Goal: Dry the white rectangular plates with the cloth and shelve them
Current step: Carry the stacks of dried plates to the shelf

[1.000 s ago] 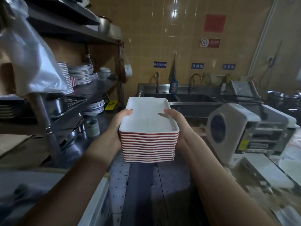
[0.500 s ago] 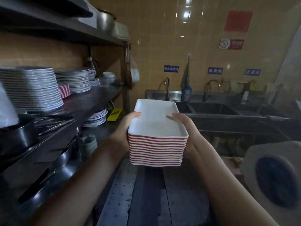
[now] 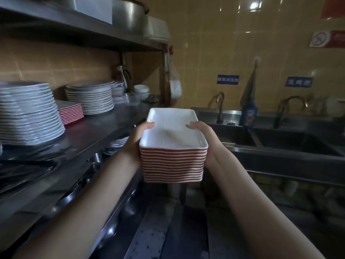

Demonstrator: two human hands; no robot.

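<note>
A stack of several white rectangular plates with red rims (image 3: 172, 146) hangs in mid-air at the centre of the view, level with the metal shelf (image 3: 104, 128) to its left. My left hand (image 3: 137, 139) grips the stack's left side with the thumb over the top plate's rim. My right hand (image 3: 205, 139) grips the right side the same way. A shorter stack of the same red-rimmed plates (image 3: 71, 112) sits on the shelf between two stacks of round plates. No cloth is in view.
Tall stacks of round plates (image 3: 28, 113) (image 3: 91, 98) and small bowls (image 3: 141, 90) stand on the shelf. A large pot (image 3: 128, 12) sits on the upper shelf. Steel sinks with taps (image 3: 280, 137) run along the tiled wall at the right. More plates lie on the lower shelf (image 3: 117, 144).
I have walked forward and turned left toward the shelf, carrying the stack. The shelf's plate stacks are nearer and larger; the white machine on the right has left the view.
</note>
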